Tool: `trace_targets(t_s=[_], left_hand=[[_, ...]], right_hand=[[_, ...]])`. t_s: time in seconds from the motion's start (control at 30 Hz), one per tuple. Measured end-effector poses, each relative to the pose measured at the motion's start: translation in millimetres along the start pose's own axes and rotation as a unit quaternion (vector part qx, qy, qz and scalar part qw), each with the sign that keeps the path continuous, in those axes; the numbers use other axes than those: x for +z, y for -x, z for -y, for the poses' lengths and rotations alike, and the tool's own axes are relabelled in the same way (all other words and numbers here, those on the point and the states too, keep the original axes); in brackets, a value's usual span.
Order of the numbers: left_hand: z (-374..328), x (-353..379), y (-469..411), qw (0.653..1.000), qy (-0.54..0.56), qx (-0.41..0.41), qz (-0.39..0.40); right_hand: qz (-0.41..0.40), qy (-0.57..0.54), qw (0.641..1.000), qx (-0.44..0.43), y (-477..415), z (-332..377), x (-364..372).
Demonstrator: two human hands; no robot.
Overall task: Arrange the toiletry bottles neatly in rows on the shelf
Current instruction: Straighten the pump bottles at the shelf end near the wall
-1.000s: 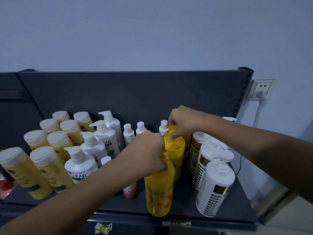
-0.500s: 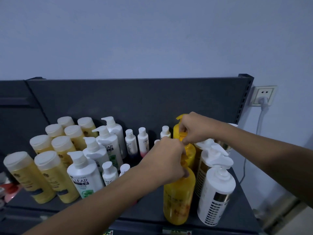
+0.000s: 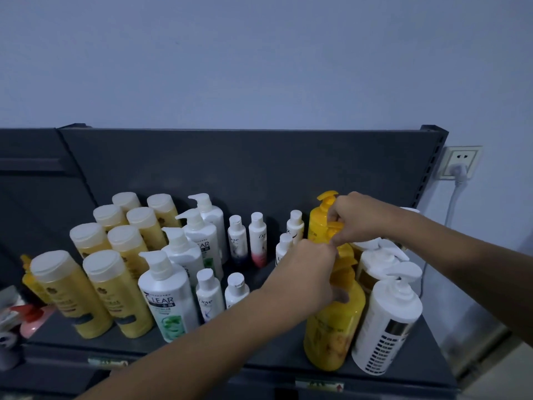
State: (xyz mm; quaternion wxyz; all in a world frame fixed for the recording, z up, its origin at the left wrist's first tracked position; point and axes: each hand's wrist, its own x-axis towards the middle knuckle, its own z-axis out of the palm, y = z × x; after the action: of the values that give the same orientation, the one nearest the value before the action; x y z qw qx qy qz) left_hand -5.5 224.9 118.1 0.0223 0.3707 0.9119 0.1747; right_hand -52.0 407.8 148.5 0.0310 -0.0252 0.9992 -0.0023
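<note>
Yellow bottles on dark shelf, blue wall; left grip, right grip each grasping 1.

Wall before me: plain, pale blue-grey, dimly lit. Against it stands a dark grey shelf with a solid back panel (slotted upright at its right edge). Further right, a white wall socket, one plug inserted, white cable hanging down.

Flip-cap bottles stand leftmost on the shelf, Clear pump bottles beside them. Dove bottles stand mid-shelf, other pump bottles rightmost.
</note>
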Motion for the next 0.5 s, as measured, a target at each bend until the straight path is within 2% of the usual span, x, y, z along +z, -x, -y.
trace_targets(t_s=[0.1, 0.3, 0.5], left_hand=[[37.0, -15.4, 14.8, 1.000, -0.007, -0.005, -0.023], [114.6, -54.8, 24.7, 0.992, -0.025, -0.081, -0.089], [142.4, -35.3, -11.0, 0.993, -0.010, -0.104, -0.060]], right_hand=[[-0.024, 0.006, 1.000, 0.012, 3.2, 14.0, -7.5], [-0.049, -0.030, 0.998, 0.002, 0.0, 63.4, -12.1], [-0.016, 0.001, 1.000, -0.007, -46.4, 78.7, -3.4]])
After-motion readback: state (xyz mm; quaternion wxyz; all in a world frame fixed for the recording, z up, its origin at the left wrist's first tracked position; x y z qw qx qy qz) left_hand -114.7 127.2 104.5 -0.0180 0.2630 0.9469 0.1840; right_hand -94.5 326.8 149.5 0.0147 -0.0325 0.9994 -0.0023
